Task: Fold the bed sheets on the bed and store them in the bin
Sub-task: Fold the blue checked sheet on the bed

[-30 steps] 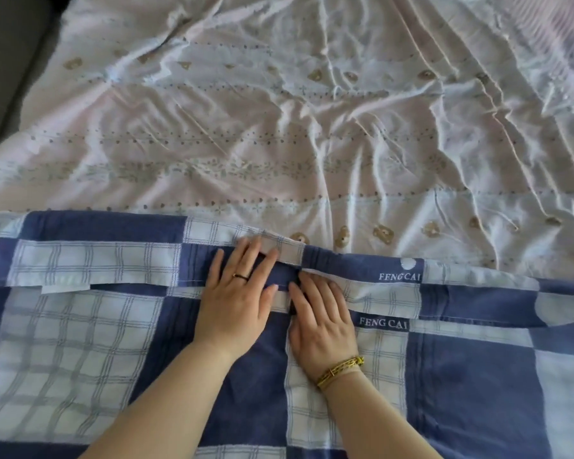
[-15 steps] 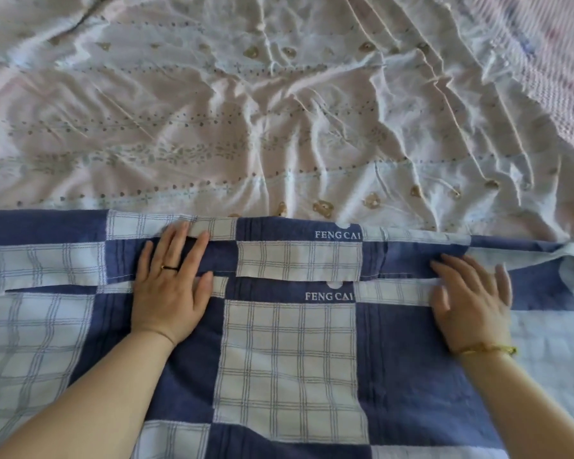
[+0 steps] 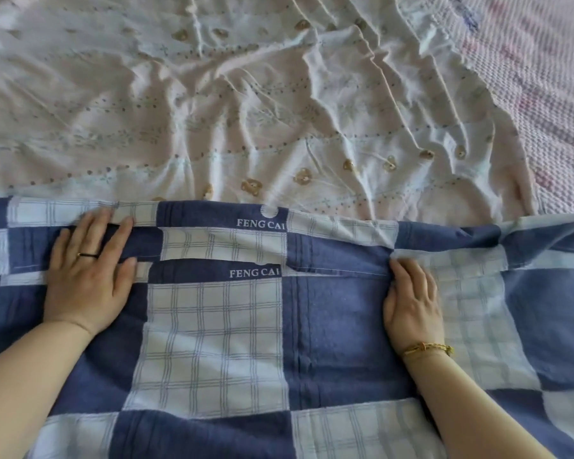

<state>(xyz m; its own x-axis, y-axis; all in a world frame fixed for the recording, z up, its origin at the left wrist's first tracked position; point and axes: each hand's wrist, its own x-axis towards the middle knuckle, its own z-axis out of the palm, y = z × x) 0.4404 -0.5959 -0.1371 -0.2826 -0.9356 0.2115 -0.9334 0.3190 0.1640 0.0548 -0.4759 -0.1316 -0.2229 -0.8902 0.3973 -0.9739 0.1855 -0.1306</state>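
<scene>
The blue sheet (image 3: 219,342) fills the lower half of the frame. It is checked in dark blue squares and white gridded squares and lies spread flat. Its far edge runs left to right across the middle in stacked layers, with "FENG CAI" printed twice there, and it is rumpled at the right. The pale sheet (image 3: 212,111), dotted and with small tan motifs, lies wrinkled across the upper half, its near edge under the blue one.
</scene>
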